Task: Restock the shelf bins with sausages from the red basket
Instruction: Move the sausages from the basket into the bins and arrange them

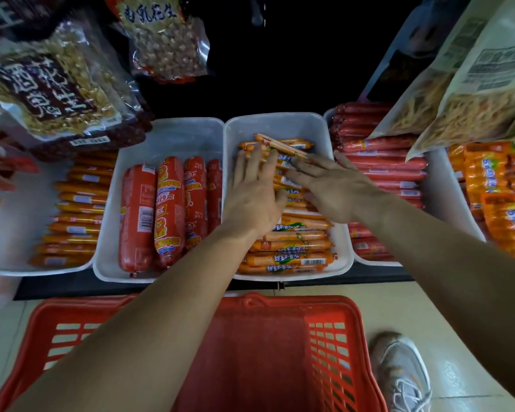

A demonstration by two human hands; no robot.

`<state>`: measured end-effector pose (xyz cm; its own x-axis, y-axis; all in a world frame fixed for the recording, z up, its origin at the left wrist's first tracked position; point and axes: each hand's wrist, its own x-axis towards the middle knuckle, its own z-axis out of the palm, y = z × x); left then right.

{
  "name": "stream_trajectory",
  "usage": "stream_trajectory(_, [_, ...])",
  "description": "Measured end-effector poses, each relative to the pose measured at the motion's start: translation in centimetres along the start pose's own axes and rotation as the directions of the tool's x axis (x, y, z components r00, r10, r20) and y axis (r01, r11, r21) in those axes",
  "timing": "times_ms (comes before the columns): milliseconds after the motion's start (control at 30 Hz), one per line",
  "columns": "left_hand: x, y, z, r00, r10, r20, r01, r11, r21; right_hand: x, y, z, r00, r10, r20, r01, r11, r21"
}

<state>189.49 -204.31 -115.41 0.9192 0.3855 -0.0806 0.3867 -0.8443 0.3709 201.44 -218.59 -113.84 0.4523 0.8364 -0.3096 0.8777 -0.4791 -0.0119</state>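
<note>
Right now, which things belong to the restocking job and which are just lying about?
Job: red basket, middle white bin, orange sausages in it, left hand and right hand on them.
Lying about: peanut bags, snack bags at right, grey shoe.

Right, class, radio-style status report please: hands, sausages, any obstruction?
Left hand and right hand flat on orange sausages in middle white bin. One loose sausage askew at back. Red basket shows no sausages. Nothing blocking the bin.
</note>
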Motion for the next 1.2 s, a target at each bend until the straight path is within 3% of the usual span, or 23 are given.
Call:
stream_trajectory(100, [1.0, -0.2, 1.4, 0.983, 0.000, 0.181, -0.019, 0.995, 0.102, -1.2, -0.8, 0.1, 0.994, 0.070, -0.084, -0.073, 0.996, -0.041])
stream_trajectory(300, [2.5, 0.4, 2.6, 0.985, -0.066, 0.159, 0.045, 0.990, 0.134, -1.7, -1.6, 0.8, 0.982, 0.177, -0.071, -0.179, 0.983, -0.028])
stream_trajectory(467, [3.6, 0.6, 1.8, 0.978, -0.035, 0.206, 0.032, 0.999, 0.017, 0.4, -0.9, 0.2, 0.972, 0.207, -0.113, -0.221, 0.967, -0.127])
stream_trajectory(567, [1.7, 0.0, 1.4, 0.986, -0.075, 0.145, 0.097, 0.984, -0.146, -0.2, -1.8, 0.3, 0.960, 0.236, -0.153, -0.249, 0.966, -0.067])
stream_trajectory(667, [1.1, -0.6, 1.3, 0.975, -0.201, 0.090, 0.218, 0.945, -0.245, -1.7, -2.1, 0.8, 0.916, 0.304, -0.260, -0.277, 0.951, 0.137])
stream_trajectory(833, [4.3, -0.4, 1.9, 0.916, -0.398, 0.045, 0.372, 0.805, -0.462, -3.0, -2.1, 1.9, 0.904, 0.357, -0.235, -0.254, 0.891, 0.377])
stream_trajectory(933, [5.6, -0.4, 2.3, 0.907, -0.417, 0.047, 0.389, 0.794, -0.467, -2.5, -2.1, 2.2, 0.903, 0.377, -0.204, -0.275, 0.874, 0.401])
stream_trajectory(1067, [5.7, -1.0, 2.5, 0.930, -0.362, -0.059, 0.287, 0.818, -0.499, -2.1, -2.2, 2.2, 0.900, 0.393, -0.190, -0.297, 0.869, 0.395])
stream_trajectory(1200, [5.9, -1.5, 2.2, 0.926, -0.346, -0.148, 0.236, 0.840, -0.489, -1.9, -2.2, 2.3, 0.914, 0.342, -0.217, -0.277, 0.919, 0.281])
